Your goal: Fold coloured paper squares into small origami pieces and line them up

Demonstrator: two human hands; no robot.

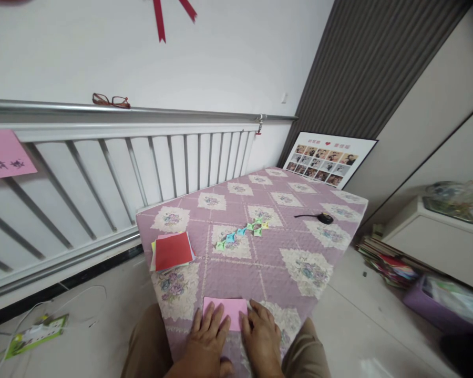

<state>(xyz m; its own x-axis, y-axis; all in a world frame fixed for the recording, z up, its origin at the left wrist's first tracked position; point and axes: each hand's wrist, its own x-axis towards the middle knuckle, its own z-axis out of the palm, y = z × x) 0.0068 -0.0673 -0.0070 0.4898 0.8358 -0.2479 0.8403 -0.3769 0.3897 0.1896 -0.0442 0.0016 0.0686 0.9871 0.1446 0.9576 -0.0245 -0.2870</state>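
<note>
A rectangle of pink paper lies on the flowered tablecloth near the table edge closest to me. My left hand rests flat on its left part with the fingers spread. At the paper's right edge is my right hand, its thumb touching the paper and its other fingers laid on the cloth, slightly bent. Beyond them, small folded paper pieces in green, blue and yellow form a loose diagonal row. To the left is a stack of coloured paper sheets, red on top.
A black item with a thin strap lies on the right of the tablecloth. A photo board leans at the far end. Along the left runs a white radiator, with glasses on the pipe above. A purple bin stands at right.
</note>
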